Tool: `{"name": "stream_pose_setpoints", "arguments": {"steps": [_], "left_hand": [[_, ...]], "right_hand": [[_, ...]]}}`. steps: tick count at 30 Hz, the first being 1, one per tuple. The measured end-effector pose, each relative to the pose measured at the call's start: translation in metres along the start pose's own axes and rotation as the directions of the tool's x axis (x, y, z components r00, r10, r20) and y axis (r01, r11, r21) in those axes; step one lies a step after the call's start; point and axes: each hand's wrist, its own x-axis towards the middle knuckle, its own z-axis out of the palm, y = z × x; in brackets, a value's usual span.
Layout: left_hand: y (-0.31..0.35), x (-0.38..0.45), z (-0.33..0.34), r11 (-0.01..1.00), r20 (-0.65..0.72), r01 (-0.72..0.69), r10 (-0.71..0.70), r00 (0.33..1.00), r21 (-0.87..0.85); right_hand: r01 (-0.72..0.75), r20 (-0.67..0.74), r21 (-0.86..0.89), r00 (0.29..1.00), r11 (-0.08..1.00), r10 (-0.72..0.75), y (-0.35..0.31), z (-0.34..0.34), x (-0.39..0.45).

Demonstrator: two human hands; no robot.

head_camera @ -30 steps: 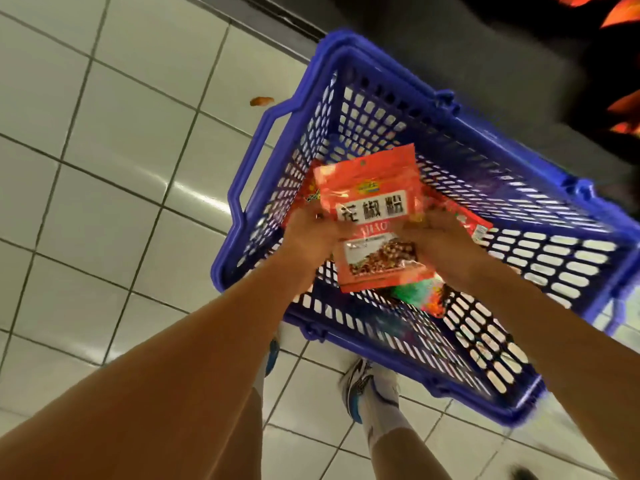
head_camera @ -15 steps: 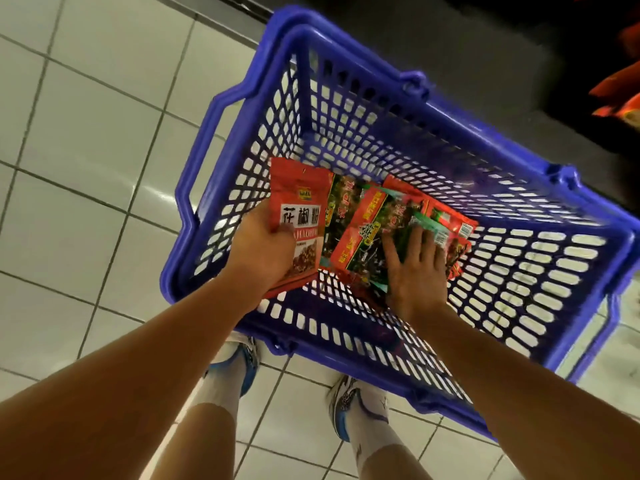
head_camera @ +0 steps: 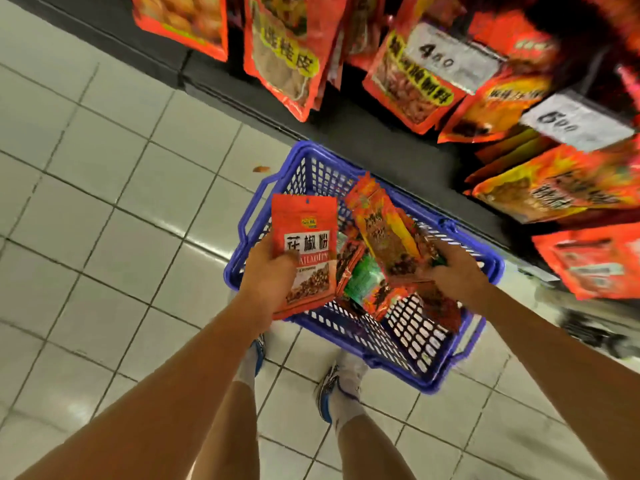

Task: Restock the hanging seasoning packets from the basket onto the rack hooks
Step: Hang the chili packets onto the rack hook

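A blue basket (head_camera: 429,379) was sat on the white tiled floor (head_camera: 104,209), right up against the dark base of the rack (head_camera: 346,133); 2 feet in white-and-blue shoes (head_camera: 332,389) were planted just behind it. The left hand (head_camera: 266,282) was held over the basket's left rim, and its grip was clenched on a red packet (head_camera: 306,251) with 3 big Chinese characters on a white band, thumb across the front, packet upright with its hang hole at the top. The right hand (head_camera: 450,271) was over the right side of the basket; its grip was closed on a bunch of orange and red packets (head_camera: 384,237), fanned out and tilted up to the left; exactly how many were held couldn't be told because of the blur. More packets (head_camera: 363,282), 1 of them green, were seen lower down between the 2 hands; whether those were held or lying in the basket wasn't clear. Above, hanging packets (head_camera: 287,53) were crowded on the rack, with 2 white price tags (head_camera: 446,57) among them; the far right was badly smeared.
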Motion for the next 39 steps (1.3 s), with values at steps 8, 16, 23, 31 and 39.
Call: {"name": "stream_pose_setpoints", "arguments": {"steps": [8, 16, 23, 31, 39], "left_hand": [[0.049, -0.095, -0.026, 0.977, 0.024, 0.012, -0.007, 1.000, -0.211], [0.195, -0.237, -0.065, 0.939, 0.282, -0.197, 0.277, 0.918, -0.282], [0.319, -0.382, -0.084, 0.851, 0.298, -0.437, 0.515, 0.804, -0.292], [0.438, -0.530, -0.057, 0.600, 0.226, -0.685, 0.796, 0.561, -0.414], [0.522, -0.636, -0.003, 0.328, 0.139, -0.801, 0.944, 0.299, -0.501]], "right_hand": [[-0.165, 0.272, 0.601, 0.962, 0.782, -0.007, -0.070, -0.048, -0.131], [-0.032, 0.070, 0.743, 0.997, 0.668, -0.031, -0.186, -0.107, -0.299], [0.360, -0.406, 0.683, 0.910, 0.636, -0.078, -0.289, -0.195, -0.436], [0.749, -0.808, 0.378, 0.554, 0.544, -0.200, -0.347, -0.344, -0.572], [0.883, -0.924, 0.065, 0.229, 0.466, -0.306, -0.363, -0.482, -0.665]]}}
